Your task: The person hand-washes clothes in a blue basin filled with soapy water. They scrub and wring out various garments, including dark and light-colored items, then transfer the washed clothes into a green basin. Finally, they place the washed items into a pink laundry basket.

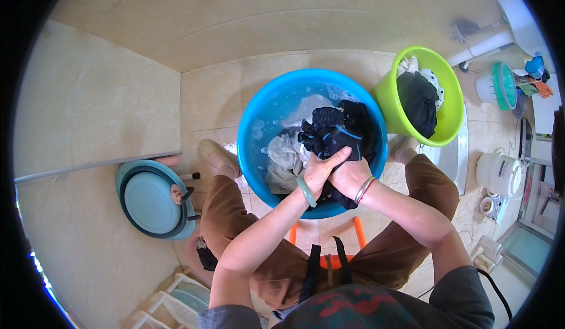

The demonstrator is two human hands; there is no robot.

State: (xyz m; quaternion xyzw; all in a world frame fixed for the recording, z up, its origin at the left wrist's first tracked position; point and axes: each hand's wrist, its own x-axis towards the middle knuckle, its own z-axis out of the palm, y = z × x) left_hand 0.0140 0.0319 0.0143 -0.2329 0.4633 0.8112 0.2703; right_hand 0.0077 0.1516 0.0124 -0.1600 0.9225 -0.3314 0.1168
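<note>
Between my feet stands a big blue round basin (pixel 248 146) of soapy water with wet laundry in it. My left hand (pixel 322 169) is closed on a black garment (pixel 338 133) with thin blue trim, its thumb stretched across the top. Right beside it, touching, my right hand (pixel 352 179) is closed on the same dark cloth; its fingertips are partly hidden. A pale green bangle rings my left wrist, a metal one and a red cord my right. White clothes (pixel 285 155) lie half under water left of the black garment.
A lime green bucket (pixel 453 105) holding dark and white clothes touches the basin's right side. Light blue basins (pixel 153 202) lean by the left wall. Under me is an orange stool (pixel 335 261). At far right stand a white bucket (pixel 499 175) and a green-rimmed pail (pixel 504 86).
</note>
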